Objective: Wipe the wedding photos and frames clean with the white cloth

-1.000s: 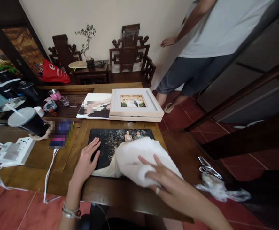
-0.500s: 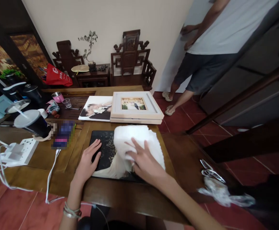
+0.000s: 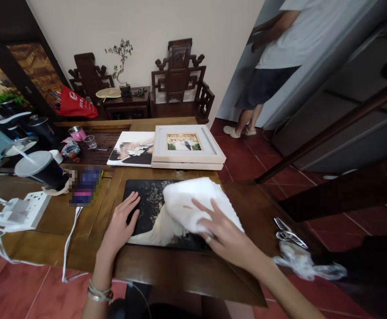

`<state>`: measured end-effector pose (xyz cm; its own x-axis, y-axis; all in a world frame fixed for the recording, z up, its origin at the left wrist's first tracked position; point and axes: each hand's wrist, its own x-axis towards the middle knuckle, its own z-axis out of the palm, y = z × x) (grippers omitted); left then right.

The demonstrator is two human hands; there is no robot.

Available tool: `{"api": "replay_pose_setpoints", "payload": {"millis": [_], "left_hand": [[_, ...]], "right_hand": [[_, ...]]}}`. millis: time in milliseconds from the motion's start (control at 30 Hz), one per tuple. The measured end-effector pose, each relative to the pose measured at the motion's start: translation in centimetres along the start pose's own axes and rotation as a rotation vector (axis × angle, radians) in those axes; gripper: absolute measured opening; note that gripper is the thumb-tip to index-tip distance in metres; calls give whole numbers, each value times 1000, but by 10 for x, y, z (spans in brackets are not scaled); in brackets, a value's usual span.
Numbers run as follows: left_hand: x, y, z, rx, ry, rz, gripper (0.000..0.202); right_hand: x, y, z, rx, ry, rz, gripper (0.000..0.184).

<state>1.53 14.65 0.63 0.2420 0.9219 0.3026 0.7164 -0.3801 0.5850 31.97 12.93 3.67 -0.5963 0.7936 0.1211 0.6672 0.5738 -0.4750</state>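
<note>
A dark photo panel (image 3: pixel 148 201) with a pale gown printed on it lies flat on the wooden table. My left hand (image 3: pixel 126 217) rests along its left edge, fingers stretched out, holding nothing. Over the panel's right part, my right hand (image 3: pixel 221 230) grips a white cloth (image 3: pixel 200 195) and presses it down, with the index and middle fingers spread on top. The cloth hides the panel's upper right area. Just behind it are a stack of light wood picture frames (image 3: pixel 188 146) and a white-edged photo print (image 3: pixel 131 148).
On the left are a phone (image 3: pixel 87 186) on a charging cable, a power strip (image 3: pixel 35 210) and a dark cup with a straw (image 3: pixel 42 170). Scissors (image 3: pixel 289 232) and crumpled clear plastic (image 3: pixel 299 259) lie at the right. Another person (image 3: pixel 273 57) stands beyond the table.
My right hand has slid the cloth to the right across the panel, uncovering more of the gown. My left hand stays in place. The other person has stepped farther away.
</note>
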Motion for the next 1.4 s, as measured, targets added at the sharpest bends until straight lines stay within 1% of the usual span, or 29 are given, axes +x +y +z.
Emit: {"api": "replay_pose_setpoints", "payload": {"millis": [67,100,167,200,267,333,400,467,533,600,667,767,833,900,933,1000,1067,1133,1233,1300,1333,1400], "left_hand": [[0,0,0,-6,-2,1,37],[0,1,0,-13,-3,0,37],[-1,2,-2,-41,-3,-16,39],[-1,3,-4,-68,2,-33,40],[-2,5,-10,-150,40,-72,44],[-3,7,-16,-256,98,-95,47],[-4,8,-19,-340,138,-93,52],[-5,7,-19,-363,136,-75,58],[-7,6,-16,-320,98,-51,57],[-7,4,-12,-231,34,-45,50],[-7,2,-8,-132,-20,-51,46],[-5,0,-3,-46,-23,-22,42],[-3,0,-1,-30,-1,-2,39],[-2,-1,0,-23,14,-1,37],[-2,-1,0,-19,17,-1,38],[-2,-1,0,-16,24,7,38],[-3,-2,0,-19,32,20,37],[-3,-4,1,-19,52,21,36],[-3,-6,2,-1,79,-3,34],[-3,-8,2,9,76,-12,33],[-3,-8,2,11,71,-14,33],[-3,-8,1,6,62,-14,34]], "right_hand": [[27,2,3,-49,27,50,31],[42,-1,5,-71,25,75,35],[67,-14,12,-112,-1,95,42],[76,-24,17,-129,-23,82,44],[84,-44,27,-132,-76,13,45],[77,-63,38,-84,-129,-101,40],[59,-76,42,2,-193,-234,36],[37,-83,38,85,-256,-332,37],[16,-84,27,151,-310,-351,41],[-2,-79,13,190,-320,-283,46],[-17,-67,4,186,-263,-181,45],[-29,-42,4,97,-78,-24,35],[-26,-26,10,36,46,63,28],[-13,-16,15,2,121,141,27],[-2,-14,16,-4,133,171,29],[26,-19,16,24,111,197,35],[59,-31,16,99,75,174,38],[93,-46,17,171,53,120,36],[135,-67,25,200,48,81,33],[151,-73,32,202,41,71,31],[154,-74,34,201,39,68,31],[152,-69,35,198,46,61,31]]}}
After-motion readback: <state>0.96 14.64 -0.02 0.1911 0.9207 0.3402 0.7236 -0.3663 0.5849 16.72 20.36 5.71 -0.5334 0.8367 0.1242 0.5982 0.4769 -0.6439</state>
